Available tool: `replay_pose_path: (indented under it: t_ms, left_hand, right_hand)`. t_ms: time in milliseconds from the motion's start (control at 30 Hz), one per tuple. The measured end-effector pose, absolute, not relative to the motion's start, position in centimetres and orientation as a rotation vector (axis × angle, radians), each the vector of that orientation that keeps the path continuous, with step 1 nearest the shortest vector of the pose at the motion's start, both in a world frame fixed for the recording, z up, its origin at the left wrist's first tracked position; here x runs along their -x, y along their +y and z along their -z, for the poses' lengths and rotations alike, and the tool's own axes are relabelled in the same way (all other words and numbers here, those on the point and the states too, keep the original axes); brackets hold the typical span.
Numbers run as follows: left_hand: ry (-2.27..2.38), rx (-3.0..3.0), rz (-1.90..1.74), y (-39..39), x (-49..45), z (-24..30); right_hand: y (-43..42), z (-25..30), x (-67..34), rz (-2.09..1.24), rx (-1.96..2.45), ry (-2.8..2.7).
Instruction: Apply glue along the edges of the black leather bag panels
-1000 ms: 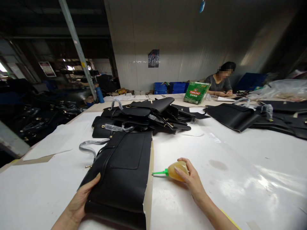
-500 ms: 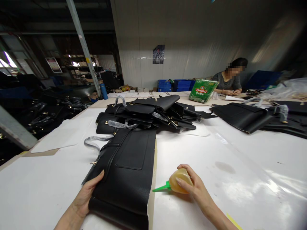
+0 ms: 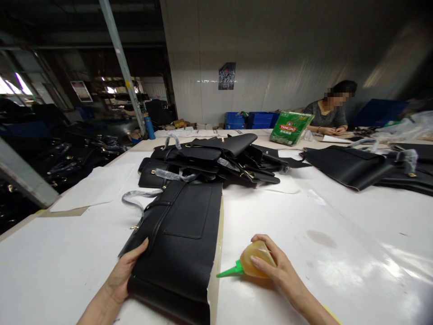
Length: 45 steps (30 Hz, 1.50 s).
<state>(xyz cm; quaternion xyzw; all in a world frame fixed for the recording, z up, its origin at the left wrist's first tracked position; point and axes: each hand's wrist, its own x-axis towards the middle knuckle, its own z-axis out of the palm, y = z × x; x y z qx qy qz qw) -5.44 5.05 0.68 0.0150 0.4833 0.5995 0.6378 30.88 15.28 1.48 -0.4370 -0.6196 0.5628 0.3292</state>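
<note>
My left hand (image 3: 123, 273) grips the left side of a black leather bag panel (image 3: 182, 253), thumb on top and the other fingers hidden beneath. A plastic-wrapped handle (image 3: 133, 198) and a stitched pocket outline show on the panel. Along its right side runs a pale bare edge strip (image 3: 215, 271). Wrapped in my right hand (image 3: 274, 262) is a squeeze bottle (image 3: 255, 258) of amber liquid, lying tilted on its side. Its green nozzle (image 3: 232, 270) points left, with the tip right beside the pale strip; whether they touch I cannot tell.
Black bag pieces (image 3: 209, 158) are heaped beyond the panel, and more black pieces (image 3: 352, 167) lie at the right. A green Tsingtao pack (image 3: 291, 128) stands farther back. Across the table sits a person (image 3: 328, 117). White sheets (image 3: 94, 187) lie at the left.
The bottle's nozzle tip has dropped slightly towards me along the pale strip. The whole view has shifted a little; my left hand keeps its hold on the panel.
</note>
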Motion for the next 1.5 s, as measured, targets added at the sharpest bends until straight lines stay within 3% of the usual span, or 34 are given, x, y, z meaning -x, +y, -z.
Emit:
replay_pose_path:
  t_ms: [200, 433, 667, 900, 1133, 1333, 1500]
  left_hand:
    - [1.062, -0.015, -1.351, 4.9, 5.5, -0.7]
    - [1.07, -0.033, -1.332, 4.8, 5.3, -1.2]
    - [1.049, -0.074, -1.338, 4.8, 5.5, -1.1]
    - [1.039, -0.057, -1.332, 4.8, 5.5, -1.2]
    - [1.059, -0.083, -1.347, 4.8, 5.6, -0.8]
    - [1.032, -0.084, -1.353, 4.8, 5.9, -0.5]
    - [1.024, -0.065, -1.321, 4.9, 5.9, -0.5]
  right_hand:
    - [16.3, -1.5, -30.5, -1.275, 1.211, -1.557]
    - [14.7, -1.2, -31.1, -1.411, 1.135, -1.669]
    - [16.3, -0.8, -30.7, -1.246, 1.202, -1.614]
    - [13.7, -1.1, -31.3, -1.574, 1.083, -1.651]
    - [14.8, -1.1, -30.9, -1.334, 1.183, -1.554]
    - [12.7, -0.8, -31.1, -1.614, 1.065, -1.601]
    - [14.9, -1.0, -30.7, -1.326, 1.184, -1.604]
